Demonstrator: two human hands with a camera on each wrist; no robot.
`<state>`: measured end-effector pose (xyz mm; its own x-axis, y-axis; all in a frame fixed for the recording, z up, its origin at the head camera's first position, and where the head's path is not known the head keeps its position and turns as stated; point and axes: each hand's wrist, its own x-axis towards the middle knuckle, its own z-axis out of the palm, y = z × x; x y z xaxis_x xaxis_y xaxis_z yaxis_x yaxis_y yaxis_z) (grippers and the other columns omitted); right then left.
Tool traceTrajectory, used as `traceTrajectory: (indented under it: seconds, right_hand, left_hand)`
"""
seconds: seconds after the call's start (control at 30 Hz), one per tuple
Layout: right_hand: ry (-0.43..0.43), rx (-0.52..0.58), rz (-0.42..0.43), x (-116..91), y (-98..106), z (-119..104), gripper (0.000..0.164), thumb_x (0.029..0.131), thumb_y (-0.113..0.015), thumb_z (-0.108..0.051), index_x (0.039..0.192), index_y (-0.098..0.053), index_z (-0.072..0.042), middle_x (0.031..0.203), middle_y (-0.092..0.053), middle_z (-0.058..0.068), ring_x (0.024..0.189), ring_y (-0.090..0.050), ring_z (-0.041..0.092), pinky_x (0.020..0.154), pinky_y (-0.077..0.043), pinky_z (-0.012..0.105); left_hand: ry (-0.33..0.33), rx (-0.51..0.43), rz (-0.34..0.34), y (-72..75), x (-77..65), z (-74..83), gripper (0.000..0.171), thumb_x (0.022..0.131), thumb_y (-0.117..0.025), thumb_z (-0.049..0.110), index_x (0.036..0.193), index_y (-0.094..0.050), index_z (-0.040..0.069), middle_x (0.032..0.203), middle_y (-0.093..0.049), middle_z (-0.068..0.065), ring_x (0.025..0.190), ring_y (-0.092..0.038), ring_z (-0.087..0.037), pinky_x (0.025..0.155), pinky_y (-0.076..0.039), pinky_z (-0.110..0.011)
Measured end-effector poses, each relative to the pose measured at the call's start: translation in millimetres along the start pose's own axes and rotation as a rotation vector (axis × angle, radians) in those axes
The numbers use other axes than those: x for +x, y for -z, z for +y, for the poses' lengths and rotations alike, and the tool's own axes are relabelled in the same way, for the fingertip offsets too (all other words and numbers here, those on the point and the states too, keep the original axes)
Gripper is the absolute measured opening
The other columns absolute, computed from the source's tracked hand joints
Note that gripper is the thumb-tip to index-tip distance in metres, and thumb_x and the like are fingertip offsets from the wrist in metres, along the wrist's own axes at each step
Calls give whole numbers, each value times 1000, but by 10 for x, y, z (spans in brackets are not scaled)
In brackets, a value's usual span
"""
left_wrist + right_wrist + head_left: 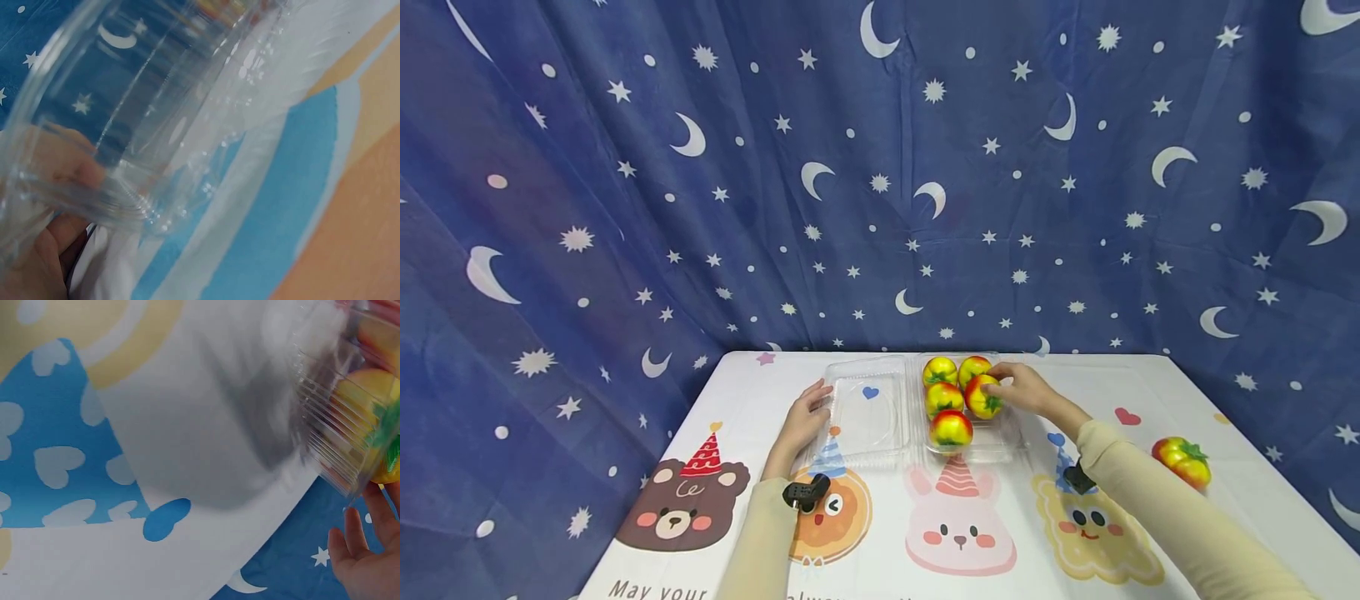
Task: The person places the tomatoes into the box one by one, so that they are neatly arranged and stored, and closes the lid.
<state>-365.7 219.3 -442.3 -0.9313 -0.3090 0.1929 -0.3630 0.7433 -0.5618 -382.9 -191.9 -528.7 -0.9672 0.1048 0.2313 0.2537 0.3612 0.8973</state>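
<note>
A clear plastic clamshell box lies unfolded, its lid half [868, 417] on the left and its filled half [992, 450] on the right. Several yellow-and-red fruits with green leafy tops, such as the near one [951, 430], sit in the right half. My left hand [806, 417] grips the lid's outer left edge; in the left wrist view some fingers [62, 156] show through the plastic. Reaching over the box's right wall, my right hand [1026, 390] holds a fruit [983, 397] by its upper right side, with thumb and fingertips against it.
One more fruit [1182, 462] of the same kind lies by itself at the right of the table. A white cloth [1097, 392] with cartoon prints covers the table. Behind its far edge hangs a blue curtain [880, 233] with moons and stars.
</note>
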Motion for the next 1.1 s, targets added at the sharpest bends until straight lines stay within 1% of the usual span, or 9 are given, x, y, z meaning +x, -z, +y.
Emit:
traceTrajectory:
  seconds: [0.37,0.57,0.67,0.77,0.87,1.0,1.1]
  right_hand:
    - [6,-21,2,-50,-15,-6,40,89,-68,-21,113,-65,11,106,-68,24,104,-62,41,96,-47,59]
    - [12,-33,4,-46,-30,19,40,87,-71,-23,111,-66,9,104,-69,22,102,-63,39,93,-50,58]
    - [3,-41,-6,-40,-22,12,42,87,-71,-24,112,-65,9,106,-69,23,103,-63,40,93,-50,56]
    - [-16,-35,-24,-31,12,-17,46,88,-70,-26,115,-63,10,109,-67,25,106,-61,42,93,-50,57]
    - [-13,-27,-32,-36,69,-42,48,89,-69,-26,118,-61,11,114,-66,27,108,-60,45,94,-49,58]
    - [-2,-27,-24,-60,171,-49,50,90,-68,-26,121,-60,12,119,-63,30,110,-60,46,97,-48,58]
    - [-23,-39,-20,-100,272,-60,51,91,-67,-27,122,-59,12,120,-62,31,111,-59,46,99,-46,58]
  left_hand:
    - [-1,5,5,-3,3,10,50,85,-51,-8,135,-54,-8,155,-34,-19,131,-47,-41,112,-37,-47]
    - [3,8,8,-10,-11,12,50,85,-52,-8,134,-54,-8,155,-35,-19,131,-48,-41,111,-38,-47]
    - [3,4,8,-9,-15,16,49,85,-52,-8,134,-55,-8,155,-35,-19,130,-49,-40,111,-39,-47]
    - [3,0,5,-4,-13,17,50,84,-52,-8,134,-55,-9,155,-34,-20,130,-49,-41,111,-39,-48]
    - [-2,1,2,-7,-14,17,50,84,-52,-9,134,-55,-9,155,-35,-20,130,-49,-41,110,-39,-48]
    - [-14,-3,2,-11,-7,2,49,84,-52,-9,133,-55,-9,155,-35,-21,129,-50,-41,110,-39,-48]
    - [-21,-7,2,-4,-5,-6,49,84,-52,-10,134,-54,-10,154,-35,-21,128,-50,-41,110,-39,-48]
